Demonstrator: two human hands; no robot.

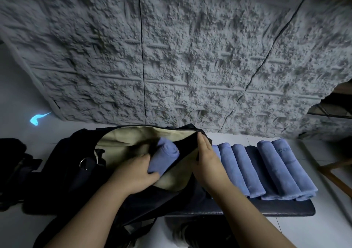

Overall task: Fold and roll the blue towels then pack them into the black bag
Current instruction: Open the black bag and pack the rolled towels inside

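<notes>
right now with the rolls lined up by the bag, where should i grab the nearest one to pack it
Take the nearest rolled towel around its middle, coming from above with fingers across its width. It lies flat with its length running away from the person, pressed against its neighbours, so the sides are blocked. The right hand, holding the black bag open, is closest.

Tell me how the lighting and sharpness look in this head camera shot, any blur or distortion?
Head view: dim, bluish light overall; the black bag loses detail in shadow. The left hand and the rolled towel it grips look slightly motion-blurred, while the right hand on the bag's edge is sharper. Wide-angle distortion bends the textured wall seams. A small cyan glare spot shows at left.
</notes>
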